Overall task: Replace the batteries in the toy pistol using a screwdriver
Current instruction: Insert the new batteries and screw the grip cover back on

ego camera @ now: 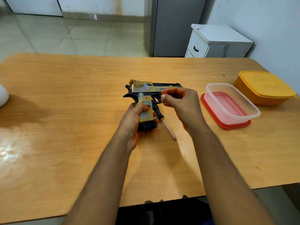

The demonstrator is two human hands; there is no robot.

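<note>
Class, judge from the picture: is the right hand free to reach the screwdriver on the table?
Probably yes. The screwdriver lies on the table just below the right hand, its shaft uncovered; only the handle's top sits behind the toy pistol gripped by the left hand.

One toy pistol (146, 95), one screwdriver (164, 122), two containers (230, 104) (one lidded).

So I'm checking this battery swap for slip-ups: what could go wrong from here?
The right hand seems to pinch something tiny, perhaps a screw, above the bare table, not the clear container; dropped, it could roll away. The screwdriver lies beside the left hand gripping the toy pistol, and could be knocked.
</note>
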